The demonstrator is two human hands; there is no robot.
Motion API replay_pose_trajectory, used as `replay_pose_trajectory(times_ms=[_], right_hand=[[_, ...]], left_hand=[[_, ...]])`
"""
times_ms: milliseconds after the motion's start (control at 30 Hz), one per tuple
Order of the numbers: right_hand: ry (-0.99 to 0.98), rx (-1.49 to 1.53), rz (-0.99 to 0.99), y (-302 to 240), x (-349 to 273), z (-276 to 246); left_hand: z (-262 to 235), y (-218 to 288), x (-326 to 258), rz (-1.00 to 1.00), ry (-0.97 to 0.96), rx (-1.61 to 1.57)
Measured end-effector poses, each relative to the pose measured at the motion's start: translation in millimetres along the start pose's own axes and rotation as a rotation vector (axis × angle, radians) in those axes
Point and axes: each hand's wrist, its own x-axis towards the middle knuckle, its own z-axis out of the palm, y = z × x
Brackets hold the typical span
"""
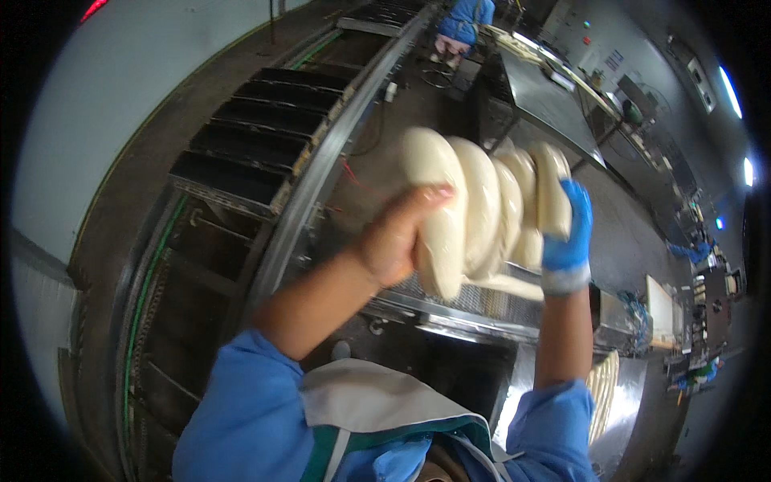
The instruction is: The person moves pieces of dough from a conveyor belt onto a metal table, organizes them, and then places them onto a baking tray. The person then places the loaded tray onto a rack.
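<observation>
Several pale, smooth dough pieces (pixel 479 201) are pressed together in a row between my two hands, raised in front of me. My left hand (pixel 401 233) is bare and clasps the left end of the row, its thumb over the outermost piece. On the other end, my right hand (pixel 569 225), in a blue glove, grips the rightmost piece; its fingertips are partly hidden behind the dough. Below the row, another long dough piece (pixel 510 286) lies on a mesh conveyor belt (pixel 526 309).
Left of me, black baking pans (pixel 249 146) sit in a row on a conveyor with a metal side rail (pixel 309 177). A steel table (pixel 550 104) stands far right, near a person in blue (pixel 464 22). More dough strips (pixel 604 394) lie at lower right.
</observation>
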Motion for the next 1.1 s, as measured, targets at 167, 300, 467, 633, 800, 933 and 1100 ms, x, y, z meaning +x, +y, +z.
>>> replay_pose_trajectory(times_ms=[167,300,467,633,800,933,1100], right_hand=[[-0.347,0.888,0.377,22,136,172],[-0.363,0.819,0.524,87,188,226],[-0.168,0.724,0.543,132,157,220],[-0.328,0.076,0.613,170,55,151],[-0.835,-0.895,0.467,253,-58,71],[-0.697,-1.332,0.161,214,-96,126],[-0.684,-1.199,0.31,188,-103,143]], left_hand=[[-47,123,-3,0.462,0.254,0.179],[-158,156,-25,0.58,0.694,0.306],[-294,144,-103,0.294,1.141,0.211],[-278,118,-167,0.39,0.995,0.415],[-232,128,-155,0.302,1.089,1.031],[-247,110,-147,0.324,0.949,1.432],[-205,68,-119,0.245,0.656,0.953]])
